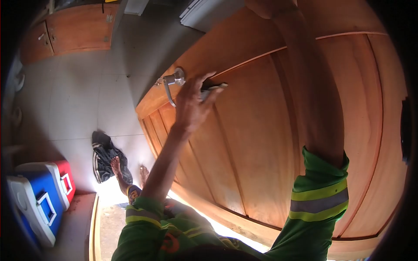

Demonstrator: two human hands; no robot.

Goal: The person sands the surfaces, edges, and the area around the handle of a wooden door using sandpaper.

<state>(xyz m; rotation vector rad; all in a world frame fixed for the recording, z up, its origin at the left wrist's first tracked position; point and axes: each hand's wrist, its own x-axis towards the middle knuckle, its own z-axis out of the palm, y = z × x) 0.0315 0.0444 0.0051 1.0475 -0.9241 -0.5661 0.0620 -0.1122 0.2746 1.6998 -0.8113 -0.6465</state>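
Note:
A wooden panelled door with a metal lever handle fills the middle and right of the view. My left hand is at the door's face, just beside the handle. Its thumb and fingers are closed around a small dark, flat piece with a pale edge, which looks folded; its exact kind does not show. My right arm reaches up along the door, and my right hand is at the door's far edge, cut off by the top of the frame, with its fingers hidden.
A black garment lies on the tiled floor, with a bare foot on it. Blue and red cooler boxes stand at lower left. Wooden cabinets are at upper left. A door frame runs beside the threshold.

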